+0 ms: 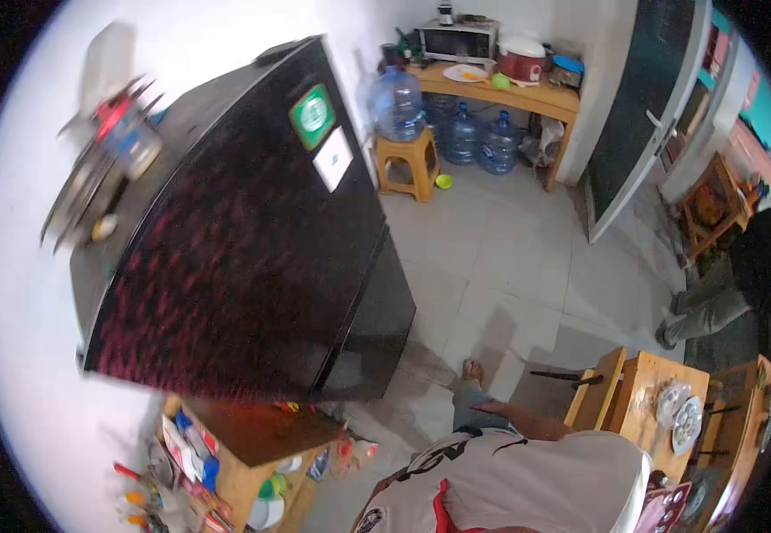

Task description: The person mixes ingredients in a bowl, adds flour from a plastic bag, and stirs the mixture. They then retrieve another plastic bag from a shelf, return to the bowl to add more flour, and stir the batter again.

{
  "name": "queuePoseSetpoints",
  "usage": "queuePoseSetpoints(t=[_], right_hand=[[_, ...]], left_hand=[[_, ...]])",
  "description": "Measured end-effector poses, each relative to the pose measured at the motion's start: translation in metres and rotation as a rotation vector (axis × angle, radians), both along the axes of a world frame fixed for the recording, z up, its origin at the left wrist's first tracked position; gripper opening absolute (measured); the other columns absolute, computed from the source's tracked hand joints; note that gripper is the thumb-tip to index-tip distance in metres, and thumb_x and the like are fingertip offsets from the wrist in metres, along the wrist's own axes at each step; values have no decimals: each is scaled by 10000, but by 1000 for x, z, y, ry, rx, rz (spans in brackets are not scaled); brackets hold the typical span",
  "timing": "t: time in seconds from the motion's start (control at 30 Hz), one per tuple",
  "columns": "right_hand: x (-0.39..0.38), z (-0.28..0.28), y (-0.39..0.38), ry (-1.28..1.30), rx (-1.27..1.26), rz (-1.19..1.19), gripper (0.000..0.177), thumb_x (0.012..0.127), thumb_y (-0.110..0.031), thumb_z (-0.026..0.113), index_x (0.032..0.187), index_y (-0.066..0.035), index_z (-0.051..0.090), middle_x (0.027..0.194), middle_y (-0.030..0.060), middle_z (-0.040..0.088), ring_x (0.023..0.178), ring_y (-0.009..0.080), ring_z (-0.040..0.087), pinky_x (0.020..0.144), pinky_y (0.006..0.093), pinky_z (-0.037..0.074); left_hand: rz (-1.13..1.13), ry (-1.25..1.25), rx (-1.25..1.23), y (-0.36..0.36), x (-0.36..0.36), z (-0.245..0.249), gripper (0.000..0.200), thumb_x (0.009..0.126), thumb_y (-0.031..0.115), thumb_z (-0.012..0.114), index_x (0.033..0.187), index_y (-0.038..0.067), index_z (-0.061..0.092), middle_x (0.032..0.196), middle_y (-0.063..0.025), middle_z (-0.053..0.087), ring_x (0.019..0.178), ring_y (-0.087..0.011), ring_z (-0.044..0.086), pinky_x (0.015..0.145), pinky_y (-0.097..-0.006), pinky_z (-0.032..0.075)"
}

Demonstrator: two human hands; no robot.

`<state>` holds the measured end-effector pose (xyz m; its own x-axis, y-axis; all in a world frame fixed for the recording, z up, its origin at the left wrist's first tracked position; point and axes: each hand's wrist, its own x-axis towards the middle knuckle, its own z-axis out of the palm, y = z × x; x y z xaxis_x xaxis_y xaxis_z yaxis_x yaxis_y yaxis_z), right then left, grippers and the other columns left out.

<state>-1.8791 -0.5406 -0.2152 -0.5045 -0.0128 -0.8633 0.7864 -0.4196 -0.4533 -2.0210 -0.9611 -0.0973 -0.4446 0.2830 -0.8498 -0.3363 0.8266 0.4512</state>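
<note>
My right forearm [536, 425] reaches across in front of my body, below my bare foot [472, 369]. At its end my right hand [495, 409] is small and blurred against my trouser leg, and its fingers cannot be made out. No held thing shows there. My left hand is not in view. To my left stands a tall black refrigerator [252, 213] with a reddish pattern. A green sticker [313, 115] and a white paper [334, 159] are on its front.
A wooden table [563, 99] bears a microwave [458, 43] and a red rice cooker [520, 64]. Water jugs [498, 147] stand below, beside a plastic stool [407, 164]. A dark door [639, 107] stands ajar. A person [741, 284] is at right, near a wooden chair [597, 391].
</note>
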Motion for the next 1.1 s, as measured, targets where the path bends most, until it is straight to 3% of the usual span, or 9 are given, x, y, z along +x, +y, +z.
queuePoseSetpoints(t=[0.1,0.17,0.23,0.4,0.63,0.73,0.83,1.03,1.1], right_hand=[[0,-13,87,89,-146,-296,589,844,-442,483,1299,-86,370,1115,81,511,953,170,515,788,361,451],[-18,42,158,522,109,-296,539,854,-401,481,1286,-93,386,1125,96,515,938,186,533,774,360,466],[-38,26,240,462,32,-699,451,857,-393,490,1160,-59,467,1064,123,566,885,209,573,751,338,468],[-36,111,334,197,514,-871,428,840,-377,538,1094,-35,494,976,98,590,848,181,581,715,309,463],[79,5,321,-151,504,-967,308,796,-323,597,898,-33,575,704,54,568,566,152,544,490,255,431],[76,48,290,-401,501,-1375,264,814,-294,555,734,-43,575,600,32,529,490,127,485,432,256,374],[70,46,278,-500,469,-1464,291,816,-289,536,654,-48,550,535,11,483,472,109,452,408,277,345],[48,40,300,-279,206,-1594,282,831,-290,539,946,-33,546,711,53,569,546,142,517,457,258,413],[51,50,332,-432,127,-1641,356,807,-316,552,1027,-38,588,795,63,627,638,156,589,538,284,465]], left_hand=[[-139,27,27,94,-36,-22,357,766,261,629,1046,82,499,927,-101,529,826,-225,509,722,-336,406],[-224,40,48,153,-64,-29,346,766,256,629,1034,79,502,909,-99,529,808,-221,509,707,-333,406],[-309,41,47,210,-89,-34,334,766,252,629,1021,75,506,890,-97,530,790,-216,509,692,-330,407],[-455,30,5,339,-174,-17,306,766,240,630,991,67,514,843,-91,532,745,-204,509,654,-322,408],[-845,-157,-81,524,-283,-4,269,766,224,631,948,56,526,777,-84,535,681,-188,509,602,-312,410],[-1082,-199,-95,641,-308,-20,254,766,218,631,929,52,531,749,-80,536,654,-181,510,580,-307,410],[-1311,-175,-101,748,-307,-28,239,766,211,631,911,47,536,720,-77,538,627,-174,510,557,-303,411],[-1649,-120,-55,900,-250,-5,211,766,197,632,874,37,545,664,-71,540,573,-160,510,513,-293,412],[-1773,-128,-67,952,-217,2,203,766,193,632,861,34,549,645,-68,541,555,-155,510,498,-290,413]])
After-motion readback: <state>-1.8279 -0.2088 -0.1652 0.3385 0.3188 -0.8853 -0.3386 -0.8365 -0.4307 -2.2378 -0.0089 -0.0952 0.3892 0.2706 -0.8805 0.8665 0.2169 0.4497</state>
